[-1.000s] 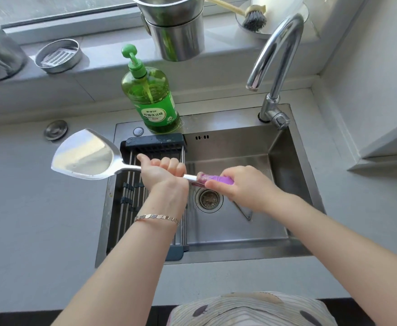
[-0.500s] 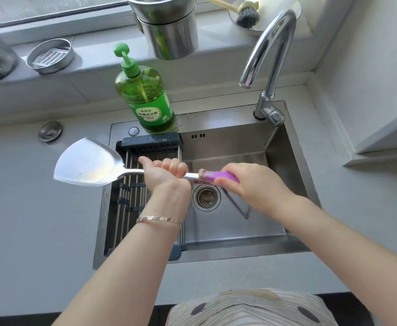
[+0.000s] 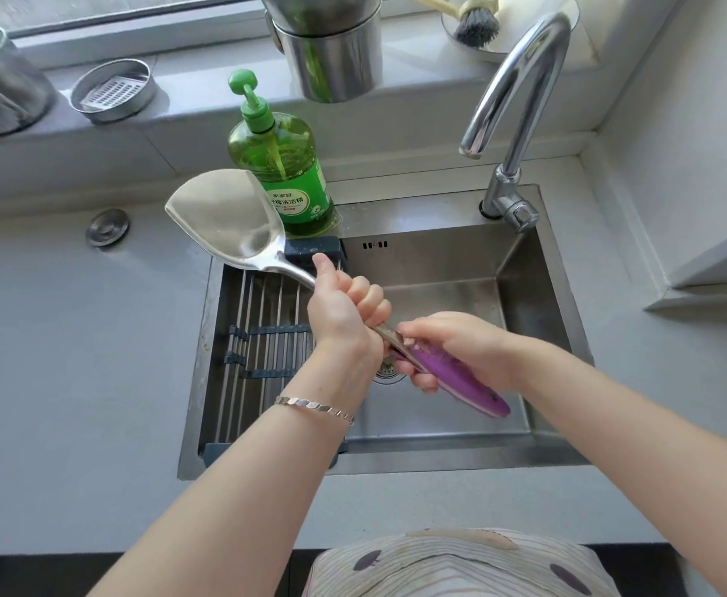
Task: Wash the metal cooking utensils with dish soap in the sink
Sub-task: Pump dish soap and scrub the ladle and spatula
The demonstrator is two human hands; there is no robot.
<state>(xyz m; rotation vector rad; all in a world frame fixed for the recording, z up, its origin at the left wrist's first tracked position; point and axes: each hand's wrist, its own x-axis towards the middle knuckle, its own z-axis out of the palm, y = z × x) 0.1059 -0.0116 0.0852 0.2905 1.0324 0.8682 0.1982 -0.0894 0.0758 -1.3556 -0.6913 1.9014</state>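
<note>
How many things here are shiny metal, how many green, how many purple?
Metal: 5, namely spatula blade, faucet, sink, stacked pots, round dish
Green: 1, soap bottle
Purple: 1, spatula handle, held by both hands
Total: 7

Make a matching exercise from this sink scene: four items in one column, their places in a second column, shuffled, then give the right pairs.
Items:
1. spatula
2. soap bottle
3. dish brush
4. drying rack

Places:
A. lying across the left part of the sink
B. on the windowsill behind the faucet
C. held in both hands over the sink
D. standing on the sink's back rim

Pairs: 1-C, 2-D, 3-B, 4-A
</note>
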